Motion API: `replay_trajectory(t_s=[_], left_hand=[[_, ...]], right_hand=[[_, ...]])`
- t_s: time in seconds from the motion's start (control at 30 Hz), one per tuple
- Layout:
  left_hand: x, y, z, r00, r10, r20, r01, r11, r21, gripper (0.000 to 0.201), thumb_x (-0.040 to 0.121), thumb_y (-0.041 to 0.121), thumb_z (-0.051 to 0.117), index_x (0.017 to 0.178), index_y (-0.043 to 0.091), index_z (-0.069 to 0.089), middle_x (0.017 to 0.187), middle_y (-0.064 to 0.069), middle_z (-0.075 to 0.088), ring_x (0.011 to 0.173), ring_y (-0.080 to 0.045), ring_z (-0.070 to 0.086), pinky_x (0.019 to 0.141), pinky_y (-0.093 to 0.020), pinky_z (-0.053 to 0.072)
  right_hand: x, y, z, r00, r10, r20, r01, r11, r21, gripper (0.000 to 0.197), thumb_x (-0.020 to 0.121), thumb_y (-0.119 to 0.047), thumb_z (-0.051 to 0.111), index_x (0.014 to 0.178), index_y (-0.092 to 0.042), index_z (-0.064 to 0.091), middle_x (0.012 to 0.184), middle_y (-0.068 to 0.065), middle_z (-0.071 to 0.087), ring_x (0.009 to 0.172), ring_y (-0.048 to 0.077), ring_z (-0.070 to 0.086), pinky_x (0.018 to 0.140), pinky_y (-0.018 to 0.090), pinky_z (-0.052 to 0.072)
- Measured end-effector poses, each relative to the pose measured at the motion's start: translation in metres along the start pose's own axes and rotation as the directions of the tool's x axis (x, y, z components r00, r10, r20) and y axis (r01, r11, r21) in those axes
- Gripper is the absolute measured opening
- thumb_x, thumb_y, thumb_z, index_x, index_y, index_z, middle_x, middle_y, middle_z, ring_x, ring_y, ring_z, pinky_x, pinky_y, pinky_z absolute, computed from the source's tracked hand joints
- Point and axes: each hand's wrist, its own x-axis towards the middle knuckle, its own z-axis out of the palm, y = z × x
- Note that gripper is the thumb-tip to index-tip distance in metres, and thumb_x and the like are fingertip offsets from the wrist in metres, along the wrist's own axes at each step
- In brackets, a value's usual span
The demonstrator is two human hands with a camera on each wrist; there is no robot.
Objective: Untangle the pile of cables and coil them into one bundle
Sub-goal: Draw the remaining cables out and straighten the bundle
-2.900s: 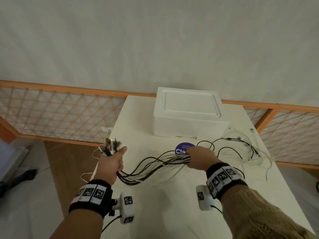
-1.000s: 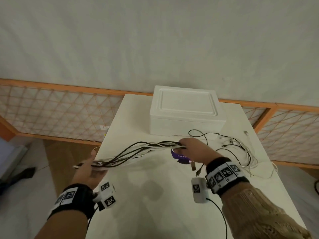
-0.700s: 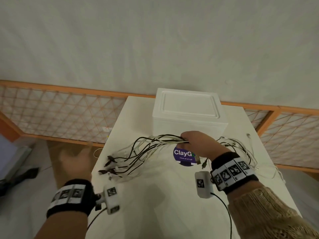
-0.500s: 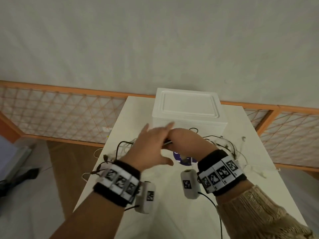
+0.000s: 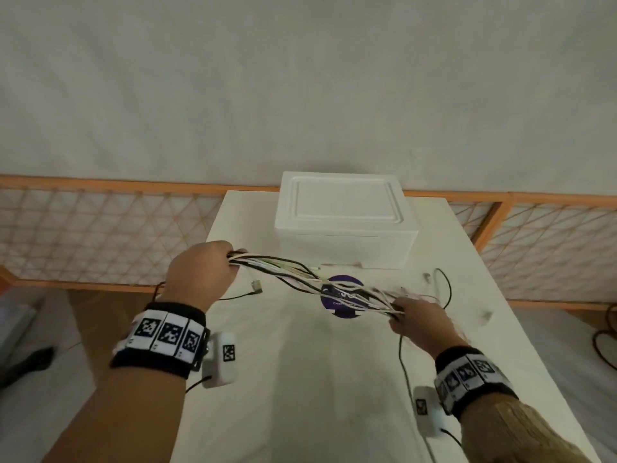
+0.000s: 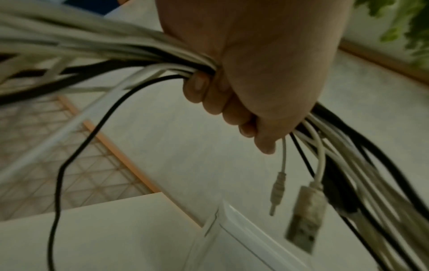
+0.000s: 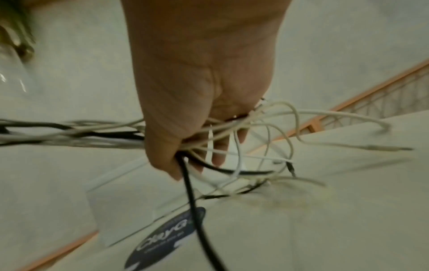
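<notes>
A bundle of black and white cables [image 5: 310,279] stretches above the white table [image 5: 300,379] between both hands. My left hand [image 5: 203,269] grips one end in a fist at the table's left; in the left wrist view its fingers [image 6: 216,102] curl round the cables [image 6: 97,60], and loose plugs [image 6: 304,205] hang below. My right hand [image 5: 417,319] grips the bundle lower and to the right, over the table. In the right wrist view the cables [image 7: 81,135] run through its fist, and loose white and black ends [image 7: 278,146] loop out past it.
A white foam box [image 5: 344,218] stands at the table's far end. A round purple sticker [image 5: 344,302] lies on the table under the cables. Loose cable ends [image 5: 440,285] trail at the right. An orange lattice fence [image 5: 100,235] runs behind the table.
My left hand let go of the plug ends, reached across to the right hand and took the bundle there. The hands then drew apart, pulling the cables into a line.
</notes>
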Motion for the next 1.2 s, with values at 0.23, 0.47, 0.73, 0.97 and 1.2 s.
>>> replay_trajectory(t_s=[0.23, 0.47, 0.73, 0.97, 1.2], left_hand=[[0.0, 0.002, 0.002, 0.992, -0.116, -0.045, 0.106, 0.979, -0.171, 0.02, 0.091, 0.021, 0.049, 0.074, 0.015, 0.056, 0.064, -0.002, 0.054, 0.062, -0.025, 0.053, 0.056, -0.029, 0.038], [0.001, 0.002, -0.008, 0.986, -0.142, -0.092, 0.116, 0.963, -0.242, 0.015, 0.091, 0.021, 0.051, 0.085, 0.013, 0.062, 0.064, 0.002, 0.049, 0.065, -0.023, 0.047, 0.059, -0.029, 0.035], [-0.004, 0.018, 0.004, 0.997, -0.074, -0.02, 0.068, 0.97, -0.232, 0.013, 0.087, 0.019, 0.053, 0.088, 0.013, 0.065, 0.067, 0.0, 0.055, 0.069, -0.026, 0.053, 0.059, -0.029, 0.04], [-0.002, 0.019, 0.013, 0.997, -0.067, 0.037, 0.073, 0.979, -0.192, 0.016, 0.088, 0.021, 0.052, 0.073, 0.018, 0.053, 0.061, 0.004, 0.046, 0.067, -0.025, 0.049, 0.058, -0.029, 0.035], [-0.003, 0.036, 0.023, 0.997, 0.009, 0.082, -0.001, 0.995, -0.102, 0.017, 0.09, 0.024, 0.049, 0.079, 0.016, 0.059, 0.062, 0.005, 0.048, 0.066, -0.022, 0.051, 0.053, -0.027, 0.032]], right_hand=[[0.004, 0.035, 0.021, 0.997, 0.074, 0.001, -0.073, 0.984, -0.163, 0.041, 0.074, -0.032, 0.066, 0.113, -0.035, 0.057, 0.116, -0.013, 0.055, 0.121, 0.016, 0.045, 0.108, 0.046, 0.02], [0.027, 0.042, 0.022, 0.974, 0.2, 0.11, -0.192, 0.978, -0.077, 0.027, 0.093, -0.03, 0.051, 0.113, -0.013, 0.057, 0.115, 0.008, 0.06, 0.106, 0.027, 0.058, 0.089, 0.035, 0.048], [0.08, 0.017, -0.079, 0.804, 0.353, -0.478, -0.005, 0.809, 0.587, 0.018, 0.084, -0.021, 0.069, 0.09, -0.007, 0.059, 0.09, 0.015, 0.062, 0.083, 0.031, 0.058, 0.071, 0.034, 0.045], [0.089, -0.004, -0.117, 0.982, 0.115, 0.149, -0.106, 0.992, -0.066, 0.073, 0.063, -0.018, 0.084, 0.129, -0.016, 0.052, 0.126, 0.009, 0.059, 0.115, 0.03, 0.057, 0.095, 0.042, 0.048], [0.033, -0.097, -0.144, 0.867, -0.16, -0.472, 0.363, 0.852, 0.378, 0.06, 0.084, -0.041, 0.066, 0.136, -0.022, 0.045, 0.136, -0.001, 0.052, 0.123, 0.017, 0.049, 0.103, 0.028, 0.034]])
